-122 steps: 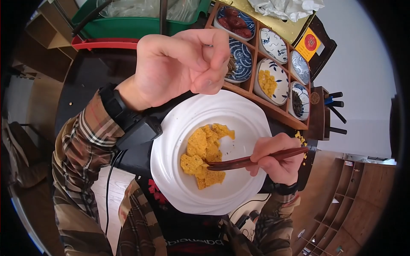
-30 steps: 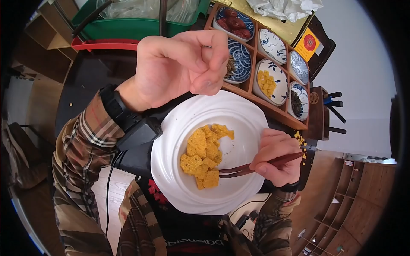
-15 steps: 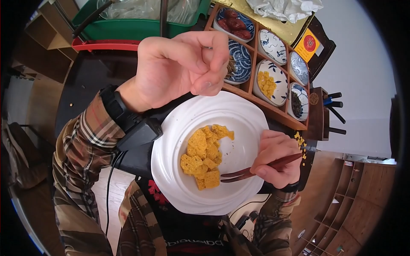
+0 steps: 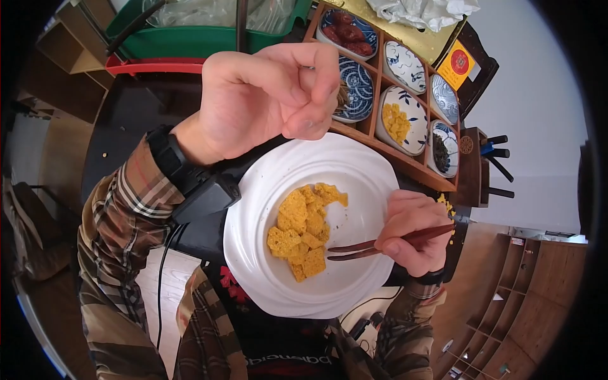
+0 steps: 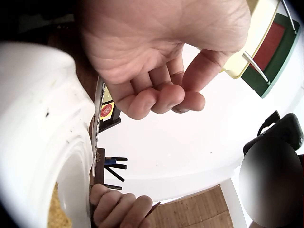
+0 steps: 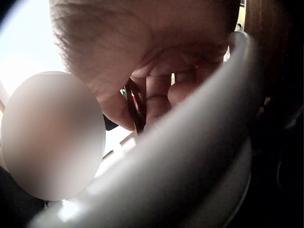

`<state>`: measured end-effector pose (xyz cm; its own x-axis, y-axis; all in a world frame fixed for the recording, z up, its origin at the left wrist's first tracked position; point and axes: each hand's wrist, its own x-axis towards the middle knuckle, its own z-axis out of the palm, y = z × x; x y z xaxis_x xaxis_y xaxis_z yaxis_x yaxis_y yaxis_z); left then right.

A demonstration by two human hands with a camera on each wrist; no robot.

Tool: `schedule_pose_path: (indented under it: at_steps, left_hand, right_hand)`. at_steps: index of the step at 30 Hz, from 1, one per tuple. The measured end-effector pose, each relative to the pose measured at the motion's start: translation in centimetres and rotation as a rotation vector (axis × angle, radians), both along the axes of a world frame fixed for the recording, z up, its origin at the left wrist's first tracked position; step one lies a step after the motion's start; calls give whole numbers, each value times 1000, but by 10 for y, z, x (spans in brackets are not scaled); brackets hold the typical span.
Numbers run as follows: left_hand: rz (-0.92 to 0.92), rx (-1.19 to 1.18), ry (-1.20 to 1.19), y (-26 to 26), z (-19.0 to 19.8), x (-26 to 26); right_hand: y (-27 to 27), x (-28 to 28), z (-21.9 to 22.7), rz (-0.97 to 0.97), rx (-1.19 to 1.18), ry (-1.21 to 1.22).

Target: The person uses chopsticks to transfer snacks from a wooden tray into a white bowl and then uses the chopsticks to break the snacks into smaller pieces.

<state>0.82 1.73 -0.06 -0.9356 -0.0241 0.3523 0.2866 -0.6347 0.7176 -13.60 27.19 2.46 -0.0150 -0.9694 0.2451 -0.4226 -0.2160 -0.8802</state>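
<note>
My right hand (image 4: pixel 413 235) grips a pair of dark wooden tongs (image 4: pixel 358 251) over the right side of a white bowl (image 4: pixel 253 285) with a wide rim. The tongs' tips are parted, and nothing shows between them. Just left of the tips, yellow grainy chunks (image 4: pixel 294 215) lie heaped in the bowl; the lowest is squarish (image 4: pixel 314 263). Above the bowl's far left rim I hold my left hand (image 4: pixel 266 98) palm up, its fingers loosely curled around nothing. In the right wrist view the bowl's wall (image 6: pixel 190 142) hides the tong tips.
Behind the bowl stands a wooden divided box (image 4: pixel 405 163) with small patterned dishes, one with red dates (image 4: pixel 346 35), another with yellow bits (image 4: pixel 396 123). A pen holder (image 4: pixel 472 171) stands to its right. At back left is a green bin (image 4: pixel 190 35). Yellow crumbs (image 4: pixel 445 202) lie beyond my right hand.
About four seconds ago the tong tips were together among the chunks; now they are parted, to the right of the pile. The squarish chunk lies at the pile's lower edge. My left hand stays put.
</note>
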Motion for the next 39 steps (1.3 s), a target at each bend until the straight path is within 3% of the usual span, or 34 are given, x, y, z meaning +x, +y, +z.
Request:
schedule_pose_path:
  at_steps: [5, 8, 10, 15, 18, 23, 32, 39]
  left_hand:
    - [7, -4, 2, 0, 0, 0]
    - [13, 5, -2, 1, 0, 0]
    - [-3, 5, 2, 0, 0, 0]
    - [6, -3, 0, 0, -1, 0]
    - [13, -2, -5, 0, 0, 0]
    - [12, -15, -9, -1, 1, 0]
    - [19, 8, -12, 1, 2, 1]
    - [8, 6, 4, 0, 0, -1]
  right_hand:
    - [0, 1, 0, -28, 9, -18]
    - [4, 3, -3, -108, -115, -7]
    - [11, 5, -5, -376, -180, -125]
    - [10, 4, -7, -447, -189, -39]
    - [9, 2, -5, -440, -186, 0]
    - [-1, -4, 1, -187, -228, 201]
    - [-1, -6, -1, -23, -304, 195]
    - [-1, -4, -6, -19, -370, 105]
